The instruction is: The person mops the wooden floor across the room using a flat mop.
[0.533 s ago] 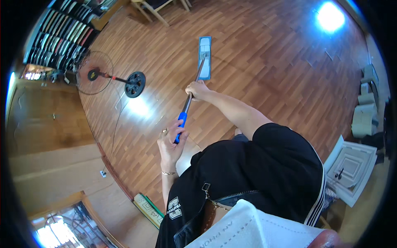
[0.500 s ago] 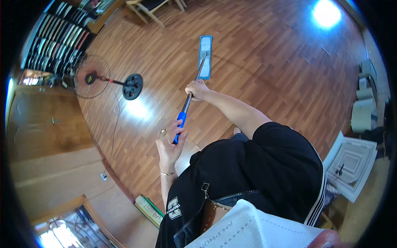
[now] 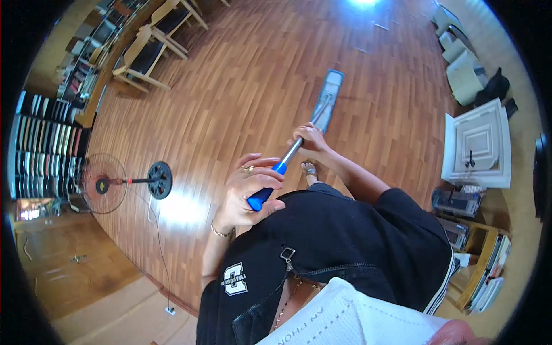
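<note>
Basically floor [image 3: 230, 103] mopping, two-handed, pad down

Biggest first. Floor is wood-look planks, bright glare patch on the left by the fan. Cabinet [image 3: 69, 270], wood, lower left. Rack [image 3: 49, 155] of coloured strips above it. Chairs [image 3: 146, 57] along the desk, upper left. White panel [image 3: 478, 146] on the right, near the wall. Fan [image 3: 102, 186] stands left, its round base on the floor, well apart from the mop.

Mop [image 3: 292, 150] runs up and right from the body. Pad [image 3: 328, 100] lies ahead of the person, looks flat on the planks. Sandalled foot [image 3: 310, 168] is near the pole, below the pad.

Hands are apart along the pole. Right hand [image 3: 310, 138] is wrapped around the metal part, nearer the pad. Left hand [image 3: 244, 187] is curled around the blue grip [image 3: 266, 191] at the top end, some fingers fairly straight; can't tell how firm.

My read: wiping step. Whether the pad is sliding, can't tell. A further stroke would call for right hand steering, left hand backing the end, pad flat, clear of foot and fan base.
</note>
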Demonstrator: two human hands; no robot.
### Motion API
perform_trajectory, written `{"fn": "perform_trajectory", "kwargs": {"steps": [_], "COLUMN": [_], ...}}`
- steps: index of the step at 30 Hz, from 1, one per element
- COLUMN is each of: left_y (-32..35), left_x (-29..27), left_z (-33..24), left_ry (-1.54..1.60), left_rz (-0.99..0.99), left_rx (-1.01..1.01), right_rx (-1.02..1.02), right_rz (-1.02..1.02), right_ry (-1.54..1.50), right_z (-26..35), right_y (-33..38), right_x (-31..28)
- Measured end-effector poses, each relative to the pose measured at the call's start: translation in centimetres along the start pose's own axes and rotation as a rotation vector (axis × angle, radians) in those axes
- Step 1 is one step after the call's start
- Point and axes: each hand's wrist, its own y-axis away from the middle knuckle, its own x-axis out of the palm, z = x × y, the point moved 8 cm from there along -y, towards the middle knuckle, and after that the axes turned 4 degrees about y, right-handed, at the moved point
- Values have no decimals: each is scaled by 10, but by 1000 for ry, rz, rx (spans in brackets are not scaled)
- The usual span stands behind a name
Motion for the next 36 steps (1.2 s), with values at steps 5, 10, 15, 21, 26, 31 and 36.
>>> {"fn": "perform_trajectory", "kwargs": {"steps": [5,10,15,21,26,31,36], "left_y": [-27,-43,-68,-113,-154,-176,-180], "left_x": [67,128,181,208,208,176,138], "left_z": [-25,-43,-31,-1,37,81,124], "left_ry": [482,469,393,400,451,397,316], "left_rz": [401,660,772,754,662,517,319], "left_rx": [252,391,447,387,310,231,76], "right_rx": [222,387,474,415,421,240,38], "right_rz": [-167,-376,-594,-615,-439,-314,-93], "right_ry": [9,117,281,112,2,-23,-15], "right_z": [-23,-34,-103,-165,-222,-247,-245], "right_y": [84,152,213,187,128,40,-66], "right_x": [-69,-136,-146,-169,-161,-128,-73]}}
